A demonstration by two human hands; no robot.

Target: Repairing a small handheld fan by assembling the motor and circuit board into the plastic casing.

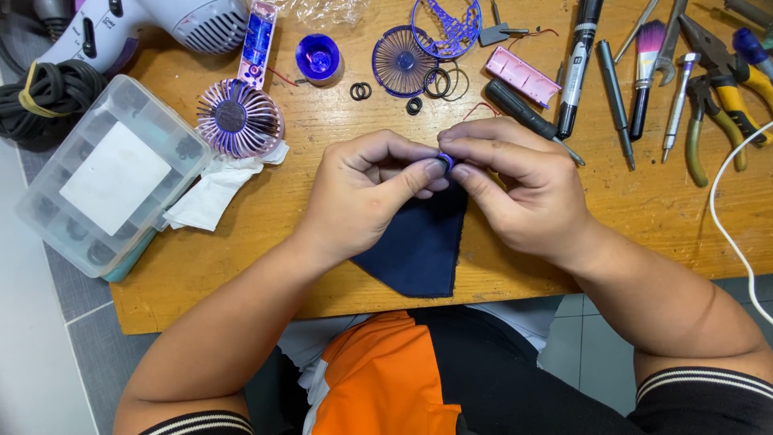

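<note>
Both hands, left hand [366, 193] and right hand [515, 189], are pinching a small purple part [445, 160] (mostly hidden by fingertips) above a dark blue cloth [419, 242] lying at the tabletop's [266, 266] near edge.

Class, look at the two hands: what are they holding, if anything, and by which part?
Both the left hand and right hand pinch a small purple part between their fingertips, by its edges; its exact shape is mostly hidden.

A worn wooden table [241, 258] stands on a grey tiled floor [48, 354] under even light.
</note>
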